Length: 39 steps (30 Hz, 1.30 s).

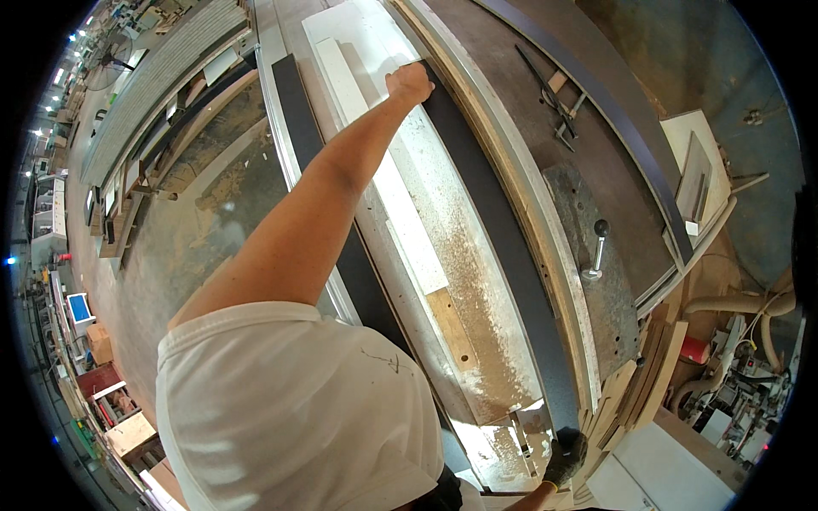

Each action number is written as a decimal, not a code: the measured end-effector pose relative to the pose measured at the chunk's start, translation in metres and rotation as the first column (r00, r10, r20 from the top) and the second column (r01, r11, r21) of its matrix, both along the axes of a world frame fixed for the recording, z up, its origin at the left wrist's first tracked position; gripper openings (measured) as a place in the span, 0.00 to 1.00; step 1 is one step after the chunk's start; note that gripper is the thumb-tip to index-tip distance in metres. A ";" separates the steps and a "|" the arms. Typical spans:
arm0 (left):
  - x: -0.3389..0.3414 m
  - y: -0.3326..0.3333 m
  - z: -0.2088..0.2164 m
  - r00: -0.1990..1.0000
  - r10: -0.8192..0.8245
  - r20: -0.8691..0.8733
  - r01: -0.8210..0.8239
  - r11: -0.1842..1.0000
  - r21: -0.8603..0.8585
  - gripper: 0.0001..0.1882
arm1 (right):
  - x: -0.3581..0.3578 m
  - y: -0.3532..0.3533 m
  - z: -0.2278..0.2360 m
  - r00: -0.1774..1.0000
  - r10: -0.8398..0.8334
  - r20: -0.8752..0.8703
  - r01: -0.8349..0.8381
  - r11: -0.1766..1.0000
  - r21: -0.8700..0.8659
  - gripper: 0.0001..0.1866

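A long narrow black board [477, 162] lies lengthwise on a pale, dust-covered machine bed, along a wooden fence [477, 111]. My bare left hand [411, 83] reaches to its far end, fingers closed at the board's edge. At the near end, my right hand [566, 457] in a dark glove is curled over the same board, its fingertips partly hidden. Close to the right hand, a slot [521, 439] runs through the machine bed. A white strip [392, 187] lies left of the board, with a bare wooden strip [453, 328] at its near end.
Another black strip [298, 111] runs along the bed's left side. To the right stand a lever with a black knob [599, 243] and a metal clamp [558, 106]. Wooden offcuts [643, 392] and hoses [733, 302] are at the lower right. A panel stack [170, 94] stands far left.
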State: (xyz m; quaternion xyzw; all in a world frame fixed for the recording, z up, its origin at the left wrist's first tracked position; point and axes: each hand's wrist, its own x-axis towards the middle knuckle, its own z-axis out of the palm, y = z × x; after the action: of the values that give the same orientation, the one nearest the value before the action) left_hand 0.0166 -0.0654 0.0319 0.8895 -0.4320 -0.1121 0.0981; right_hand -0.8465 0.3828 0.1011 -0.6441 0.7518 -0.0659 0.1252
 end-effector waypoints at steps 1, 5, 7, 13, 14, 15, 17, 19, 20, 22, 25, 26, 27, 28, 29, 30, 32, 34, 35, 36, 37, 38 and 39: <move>0.000 -0.001 -0.002 0.999 0.003 0.042 0.000 0.999 -0.053 0.16 | -0.004 0.003 -0.004 1.000 0.028 -0.014 -0.028 0.998 -0.051 0.42; 0.002 0.002 -0.002 0.999 0.002 0.039 0.000 0.999 -0.048 0.17 | -0.003 0.000 -0.017 0.984 0.028 -0.173 -0.052 0.990 -0.131 0.41; -0.004 -0.002 0.001 0.999 -0.003 0.034 0.005 0.999 -0.050 0.17 | -0.015 0.010 -0.027 0.978 -0.017 -0.208 -0.014 0.989 -0.148 0.43; -0.001 0.003 0.001 0.999 0.008 0.044 -0.006 0.998 -0.061 0.17 | -0.004 -0.002 -0.017 0.992 0.014 -0.128 -0.011 1.000 0.024 0.43; -0.001 0.003 0.002 0.999 0.010 0.043 -0.007 0.998 -0.061 0.17 | 0.003 -0.007 -0.011 0.992 0.015 -0.129 -0.012 1.000 0.025 0.43; 0.000 0.002 0.004 1.000 0.003 0.001 -0.003 1.000 -0.010 0.20 | 0.010 -0.011 -0.006 0.997 -0.019 -0.077 0.024 0.997 0.077 0.43; 0.001 0.001 0.003 0.999 -0.001 -0.042 0.003 0.999 0.041 0.23 | 0.021 -0.015 0.000 0.998 -0.056 -0.028 0.059 0.990 0.130 0.43; 0.001 0.001 -0.003 0.999 -0.013 0.047 0.016 0.999 -0.050 0.17 | 0.032 -0.016 0.003 0.995 -0.098 0.015 0.095 0.989 0.117 0.42; 0.000 0.000 -0.004 0.999 -0.016 0.045 0.018 0.999 -0.049 0.17 | 0.038 -0.016 0.006 0.993 -0.114 0.027 0.110 0.987 0.113 0.42; 0.001 0.000 -0.004 0.999 -0.007 0.031 0.009 0.999 -0.044 0.17 | 0.056 -0.021 0.009 0.994 0.023 -0.108 -0.041 0.985 -0.167 0.21; 0.001 0.001 -0.004 0.998 -0.009 0.066 0.012 0.999 -0.048 0.17 | 0.071 -0.029 0.017 0.996 0.082 -0.036 -0.088 0.976 -0.199 0.14; 0.000 0.000 -0.002 0.998 -0.011 0.064 0.014 0.999 -0.050 0.17 | 0.072 -0.028 0.019 0.996 0.085 0.005 -0.083 0.980 -0.180 0.14; -0.001 -0.001 0.001 1.000 -0.015 0.017 0.015 1.000 -0.005 0.20 | 0.072 -0.028 0.018 0.997 0.075 0.021 -0.070 0.984 -0.161 0.14; -0.003 -0.001 0.004 0.999 -0.017 -0.030 0.018 0.999 0.039 0.23 | 0.073 -0.027 0.019 0.997 0.064 0.037 -0.058 0.988 -0.143 0.14; -0.002 -0.001 0.004 0.999 -0.015 -0.030 0.016 0.999 0.039 0.23 | 0.076 -0.029 0.020 0.997 0.066 0.038 -0.060 0.988 -0.144 0.14; -0.002 -0.001 0.005 1.000 -0.008 -0.025 0.009 0.999 0.046 0.23 | 0.082 -0.031 0.023 0.997 0.067 0.048 -0.058 0.986 -0.158 0.14; -0.002 0.000 0.006 1.000 0.000 -0.020 0.001 0.999 0.052 0.24 | 0.085 -0.032 0.024 0.996 0.069 0.059 -0.057 0.983 -0.174 0.13; -0.002 0.000 0.007 1.000 0.002 -0.027 -0.001 0.999 0.052 0.23 | 0.083 -0.033 0.023 0.996 0.070 0.054 -0.060 0.985 -0.161 0.13; -0.002 0.001 0.009 1.000 0.001 -0.028 0.000 0.999 0.050 0.23 | 0.083 -0.032 0.023 0.996 0.069 0.051 -0.060 0.986 -0.157 0.12; -0.001 0.002 0.012 0.999 -0.021 -0.035 0.023 0.998 0.060 0.23 | 0.083 -0.033 0.022 0.995 0.078 0.061 -0.067 0.984 -0.168 0.12; -0.001 0.002 0.015 0.998 -0.042 -0.042 0.045 0.997 0.069 0.23 | 0.082 -0.032 0.020 0.995 0.082 0.065 -0.070 0.982 -0.174 0.12; 0.000 0.003 0.014 0.998 -0.042 -0.043 0.045 0.997 0.068 0.23 | 0.082 -0.033 0.019 0.994 0.088 0.069 -0.075 0.981 -0.181 0.12; 0.001 0.003 0.013 0.999 -0.038 -0.030 0.040 0.998 0.053 0.23 | 0.081 -0.033 0.017 0.989 0.065 0.132 -0.045 0.987 -0.153 0.12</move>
State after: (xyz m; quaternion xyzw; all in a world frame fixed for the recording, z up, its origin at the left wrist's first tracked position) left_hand 0.0173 -0.0621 0.0447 0.8814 -0.4447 -0.1386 0.0781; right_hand -0.7658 0.3497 0.1178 -0.6663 0.7162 -0.1624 0.1296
